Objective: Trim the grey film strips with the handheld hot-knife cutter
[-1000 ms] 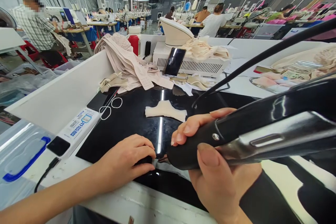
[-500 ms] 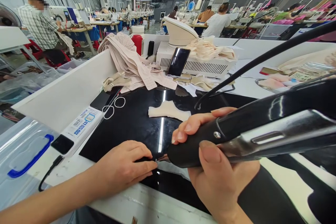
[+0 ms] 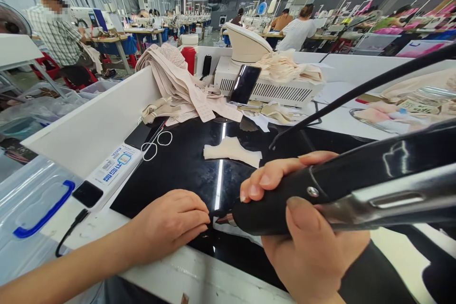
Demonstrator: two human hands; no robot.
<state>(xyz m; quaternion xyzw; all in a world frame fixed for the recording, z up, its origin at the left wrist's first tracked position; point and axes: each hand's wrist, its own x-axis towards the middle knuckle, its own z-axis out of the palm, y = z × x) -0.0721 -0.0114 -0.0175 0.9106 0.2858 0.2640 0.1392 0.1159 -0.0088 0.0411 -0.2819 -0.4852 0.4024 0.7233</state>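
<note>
In my right hand (image 3: 306, 218) is a black, thick-bodied handheld tool (image 3: 342, 164) with a long silver lever along its side. My thumb lies by the lever and my fingers wrap over the top. The tool's copper-coloured tip (image 3: 225, 220) points left, at the corner of a thin, pale piece of material (image 3: 245, 236) on the glossy black mat (image 3: 174, 166). Just left of that corner rests my left hand (image 3: 174, 223), its fingers curled and pressed together, fingertips hidden. A cream, curved fabric piece (image 3: 231, 149) lies flat beyond both hands.
White box (image 3: 116, 164), small black device (image 3: 87, 194) and white elastic loops (image 3: 156, 145) lie on the left. Behind are fabric strips (image 3: 192, 95), a leaning phone (image 3: 245, 84) and a vented machine (image 3: 274, 88). A black cable (image 3: 342, 90) hangs at right. People work at sewing machines beyond.
My right hand and the tool have shifted a little to the right and down. The fingertips of my left hand have curled in more, leaving a small gap to the tip.
</note>
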